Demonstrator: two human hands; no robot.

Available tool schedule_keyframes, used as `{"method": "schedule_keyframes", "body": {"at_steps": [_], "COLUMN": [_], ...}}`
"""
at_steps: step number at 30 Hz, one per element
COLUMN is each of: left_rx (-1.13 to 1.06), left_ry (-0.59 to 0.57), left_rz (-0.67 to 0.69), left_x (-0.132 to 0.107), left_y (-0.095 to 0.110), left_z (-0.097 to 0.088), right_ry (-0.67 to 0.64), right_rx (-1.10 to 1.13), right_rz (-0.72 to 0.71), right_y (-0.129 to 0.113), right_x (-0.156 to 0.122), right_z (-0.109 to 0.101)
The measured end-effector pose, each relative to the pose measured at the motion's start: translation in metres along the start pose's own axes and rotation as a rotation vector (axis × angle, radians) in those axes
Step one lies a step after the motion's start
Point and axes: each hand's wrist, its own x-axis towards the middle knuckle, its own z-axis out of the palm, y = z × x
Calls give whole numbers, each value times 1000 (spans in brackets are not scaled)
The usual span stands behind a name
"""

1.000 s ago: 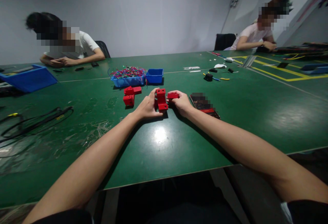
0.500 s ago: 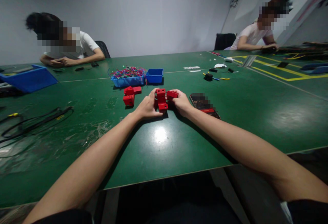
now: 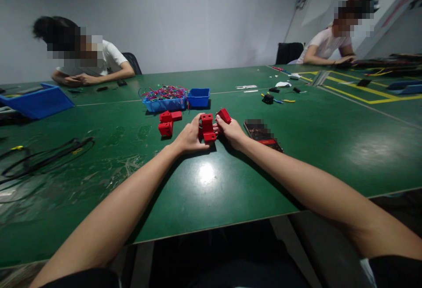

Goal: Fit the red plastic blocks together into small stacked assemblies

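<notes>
The left hand (image 3: 187,138) grips a notched red block (image 3: 208,135) over the worktop (image 3: 211,204), the block sitting at the right side of that hand, between the thumb on the near side and the fingers on the far side. Just beside it, the right hand (image 3: 235,135) pinches a smaller red piece (image 3: 225,116), which stands tilted above the fingertips, near the notched block but apart from it. Other red blocks (image 3: 165,129) lie beyond the left hand and to its left, while a phone (image 3: 260,134) rests just right of the right hand.
</notes>
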Motion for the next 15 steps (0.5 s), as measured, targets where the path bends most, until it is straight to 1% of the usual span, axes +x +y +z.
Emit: {"method": "schedule_keyframes", "body": {"at_steps": [3, 7, 12, 15], "left_rx": [7, -6, -13, -11], "left_ry": [-4, -9, 1, 15], "left_rz": [0, 3, -8, -15], "left_x": [0, 0, 0, 0], "left_y": [-1, -1, -2, -2], "left_z": [0, 0, 1, 1], "right_ry": [25, 26, 116, 110], "right_rx": [-31, -61, -41, -64], "right_rz": [10, -16, 33, 22], "right_y": [-1, -1, 0, 3], "right_x": [-1, -1, 2, 4], "right_z": [0, -1, -2, -4]}}
